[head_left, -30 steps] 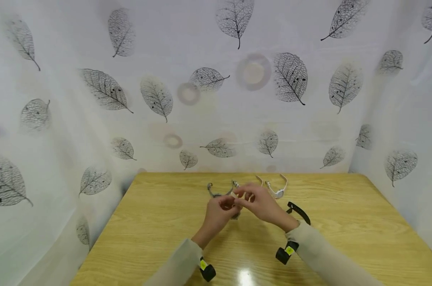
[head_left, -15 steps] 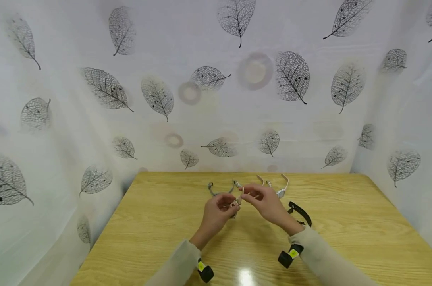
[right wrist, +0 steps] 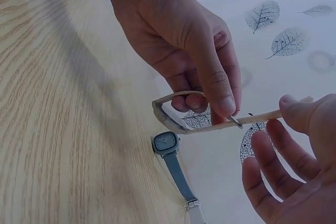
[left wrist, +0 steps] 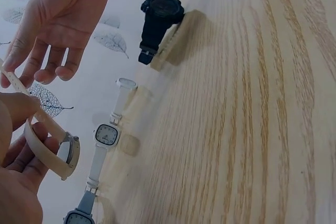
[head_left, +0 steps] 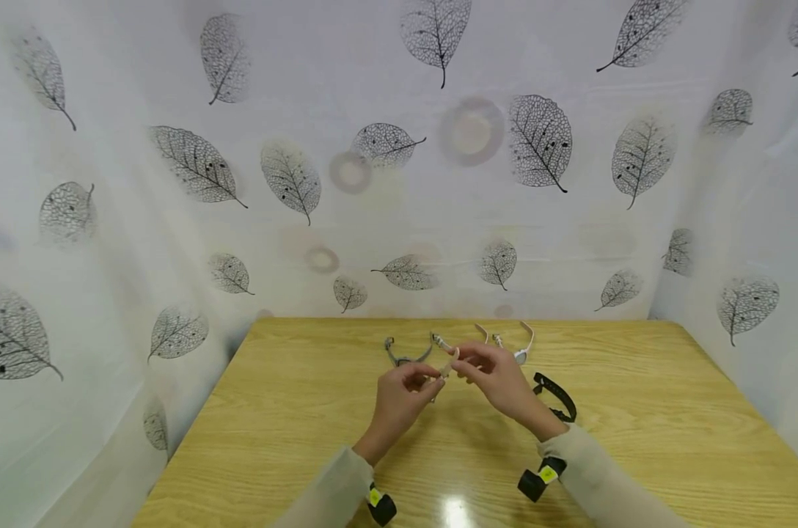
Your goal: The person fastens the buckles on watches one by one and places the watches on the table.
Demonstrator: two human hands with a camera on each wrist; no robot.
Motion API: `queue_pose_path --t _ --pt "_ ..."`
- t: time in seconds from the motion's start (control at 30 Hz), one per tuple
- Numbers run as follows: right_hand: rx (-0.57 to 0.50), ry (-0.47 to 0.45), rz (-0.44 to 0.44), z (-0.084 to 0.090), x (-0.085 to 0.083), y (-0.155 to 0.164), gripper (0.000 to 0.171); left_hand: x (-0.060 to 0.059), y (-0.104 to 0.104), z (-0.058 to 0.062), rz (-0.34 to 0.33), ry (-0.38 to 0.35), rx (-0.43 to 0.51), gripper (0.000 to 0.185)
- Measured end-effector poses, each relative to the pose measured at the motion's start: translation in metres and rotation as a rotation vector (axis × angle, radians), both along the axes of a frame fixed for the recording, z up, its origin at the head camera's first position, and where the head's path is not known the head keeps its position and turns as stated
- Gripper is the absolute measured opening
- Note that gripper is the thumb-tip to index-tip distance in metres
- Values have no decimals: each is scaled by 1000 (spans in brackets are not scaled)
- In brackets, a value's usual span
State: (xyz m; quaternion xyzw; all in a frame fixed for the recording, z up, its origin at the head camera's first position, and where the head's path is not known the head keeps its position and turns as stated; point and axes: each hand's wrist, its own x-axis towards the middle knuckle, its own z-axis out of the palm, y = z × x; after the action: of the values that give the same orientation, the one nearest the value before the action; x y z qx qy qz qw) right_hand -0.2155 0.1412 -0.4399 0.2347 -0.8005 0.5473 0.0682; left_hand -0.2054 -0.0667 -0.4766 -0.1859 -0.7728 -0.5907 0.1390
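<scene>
Both hands hold a beige watch [head_left: 447, 368] above the middle of the wooden table [head_left: 637, 411]. My left hand [head_left: 404, 392] pinches the watch near its buckle [right wrist: 234, 121], and the band loops under its fingers [left wrist: 50, 153]. To the right, my right hand [head_left: 499, 374] pinches the free strap end [right wrist: 265, 115] with the thumb on top. Its other fingers [right wrist: 273, 182] hang loosely curled below.
A grey-blue watch [head_left: 405, 357] lies on the table just behind the hands. A white watch [head_left: 516, 350] lies to the right of it and a black watch [head_left: 557, 396] lies beside my right wrist. Leaf-patterned white cloth [head_left: 174, 220] walls the table on three sides.
The hands have drawn slightly apart, so a short length of strap now shows between them. My right hand has shifted a little to the right.
</scene>
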Motion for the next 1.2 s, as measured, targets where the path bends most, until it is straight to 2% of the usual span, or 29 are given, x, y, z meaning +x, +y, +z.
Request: queue_pose_path --t 0.13,0.6,0.97,1.2 --pt "-20 -9 8 -2 0 1 20 0 -1 -3 -29 59 14 8" --pt "-24 -39 18 -8 1 3 20 0 2 -4 -66 159 -16 8" --pt "-32 -46 20 -1 7 0 20 -2 5 -6 -61 250 -50 6" --pt "-87 -45 78 -14 1 4 20 -2 6 -7 -42 320 -122 5"
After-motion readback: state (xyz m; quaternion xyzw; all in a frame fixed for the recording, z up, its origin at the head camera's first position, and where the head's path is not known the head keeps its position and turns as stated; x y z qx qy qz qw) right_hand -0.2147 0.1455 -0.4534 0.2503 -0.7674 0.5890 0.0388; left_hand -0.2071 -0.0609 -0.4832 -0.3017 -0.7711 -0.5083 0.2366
